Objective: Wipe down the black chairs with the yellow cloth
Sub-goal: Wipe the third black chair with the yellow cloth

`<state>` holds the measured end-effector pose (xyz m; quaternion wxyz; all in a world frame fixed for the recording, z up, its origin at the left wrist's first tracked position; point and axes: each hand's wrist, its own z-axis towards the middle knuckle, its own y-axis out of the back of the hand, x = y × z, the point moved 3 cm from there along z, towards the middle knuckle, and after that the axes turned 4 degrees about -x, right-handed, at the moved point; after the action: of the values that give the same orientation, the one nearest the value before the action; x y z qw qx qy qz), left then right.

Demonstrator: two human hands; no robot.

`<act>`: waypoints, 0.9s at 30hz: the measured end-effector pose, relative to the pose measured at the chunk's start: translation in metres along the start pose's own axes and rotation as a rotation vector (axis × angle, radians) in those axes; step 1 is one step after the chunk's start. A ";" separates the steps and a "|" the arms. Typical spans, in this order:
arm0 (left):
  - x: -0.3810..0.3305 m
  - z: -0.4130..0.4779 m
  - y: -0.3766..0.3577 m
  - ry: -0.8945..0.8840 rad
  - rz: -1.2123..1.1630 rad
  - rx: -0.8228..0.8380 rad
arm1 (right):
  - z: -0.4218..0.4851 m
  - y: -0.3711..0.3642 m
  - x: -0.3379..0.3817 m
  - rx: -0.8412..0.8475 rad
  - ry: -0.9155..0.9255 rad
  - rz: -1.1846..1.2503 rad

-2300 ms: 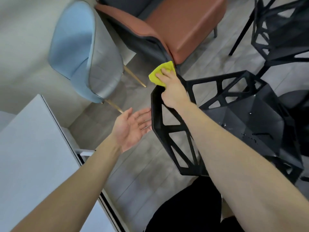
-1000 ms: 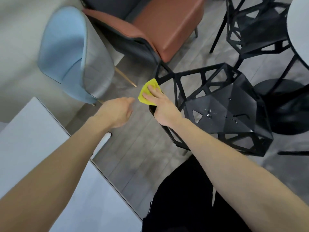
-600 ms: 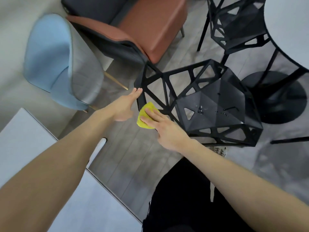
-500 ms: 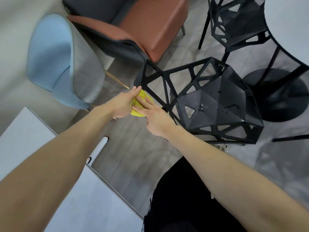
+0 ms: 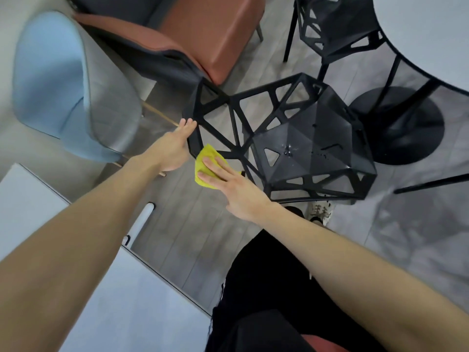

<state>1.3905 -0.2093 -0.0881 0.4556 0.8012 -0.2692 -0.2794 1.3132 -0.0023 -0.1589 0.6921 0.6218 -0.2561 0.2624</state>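
A black lattice chair [image 5: 312, 148] stands in the middle of the view, its seat speckled with droplets. My right hand [image 5: 228, 184] presses the yellow cloth [image 5: 205, 161] with straight fingers against the lower part of the chair's open backrest. My left hand [image 5: 175, 146] lies flat against the outer side of the backrest frame, fingers straight and pointing away from me. A second black chair [image 5: 332, 26] stands at the upper right, partly under a table.
A light blue chair [image 5: 68, 85] is at the left and a brown-and-grey armchair [image 5: 203, 29] behind the black chair. A round white table [image 5: 426, 34] with a black disc base [image 5: 403, 125] is at the right. A white desk corner [image 5: 33, 207] is at the lower left.
My right hand has slid the cloth down the backrest from its top edge to its lower part. My left hand has moved in from open air onto the backrest frame.
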 end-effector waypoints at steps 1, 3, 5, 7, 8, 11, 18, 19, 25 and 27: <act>0.000 -0.001 -0.001 0.002 -0.031 -0.010 | -0.022 -0.001 -0.009 0.026 0.027 0.018; 0.000 -0.003 -0.006 -0.002 -0.077 -0.046 | -0.067 0.003 -0.028 0.090 0.059 0.055; -0.001 -0.007 -0.015 0.001 -0.107 -0.145 | -0.090 0.010 -0.043 0.133 0.040 0.115; -0.005 -0.011 -0.029 0.007 -0.192 -0.275 | -0.084 0.021 -0.051 0.055 -0.079 0.217; -0.007 -0.012 -0.037 0.025 -0.259 -0.333 | -0.074 0.029 -0.053 -0.055 -0.178 0.293; -0.016 -0.002 -0.058 0.183 -0.499 -0.425 | -0.031 0.049 -0.055 -0.476 -0.439 0.513; -0.015 0.020 -0.080 0.396 -0.686 -0.637 | 0.059 -0.018 -0.038 -0.313 -0.199 0.590; -0.013 0.021 -0.081 0.395 -0.662 -0.665 | 0.058 -0.027 -0.052 -0.302 -0.187 0.582; -0.019 0.019 -0.083 0.375 -0.578 -0.721 | 0.054 -0.040 -0.155 -0.172 -0.577 0.543; -0.017 0.019 -0.082 0.354 -0.554 -0.729 | 0.068 -0.039 -0.127 -0.266 -0.517 0.610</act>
<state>1.3797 -0.1722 -0.1651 0.6535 0.6662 0.1510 -0.3259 1.2448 -0.0790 -0.2671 0.5698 0.4682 -0.6252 0.2553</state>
